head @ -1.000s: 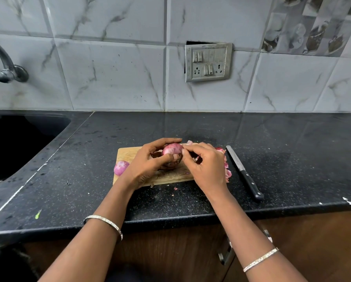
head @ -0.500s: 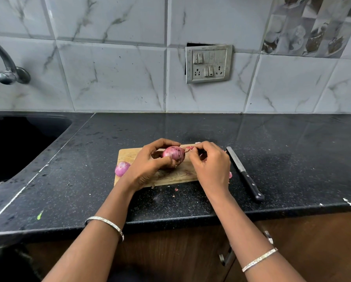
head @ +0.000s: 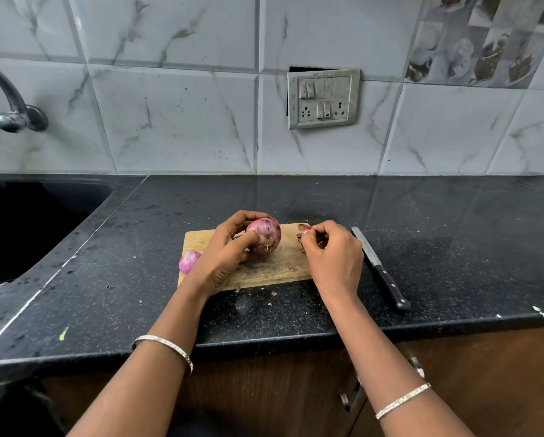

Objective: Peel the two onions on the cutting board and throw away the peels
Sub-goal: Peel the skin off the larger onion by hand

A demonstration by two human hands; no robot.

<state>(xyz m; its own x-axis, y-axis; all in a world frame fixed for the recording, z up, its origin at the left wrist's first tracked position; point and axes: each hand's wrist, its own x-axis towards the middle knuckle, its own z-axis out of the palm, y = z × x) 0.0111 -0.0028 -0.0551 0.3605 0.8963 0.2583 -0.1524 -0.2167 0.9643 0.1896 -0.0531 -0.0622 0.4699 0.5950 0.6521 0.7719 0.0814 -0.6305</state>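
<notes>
Two onions are seen. The held onion (head: 264, 236) is gripped by the left hand (head: 229, 250) over the middle of the cutting board (head: 283, 263), presumably so skin can be stripped. A torn peel (head: 303, 228) is pinched in the right hand (head: 333, 257), held apart to the right. The second onion (head: 188, 261) lies at the board's left edge, likely set aside.

Big onion (head: 264, 236): reddish-purple with dark specks, dry skin partly on, root end facing camera. Left hand (head: 223, 257) grips it just above the board's (head: 264, 272) back half. Small onion (head: 188, 261): glossy purple, looks peeled, at the board's left edge. Peel (head: 303, 228): dry strip pinched in the right hand (head: 335, 257), apart from the big onion. Tiny scraps (head: 291, 269) lie on the board.
</notes>
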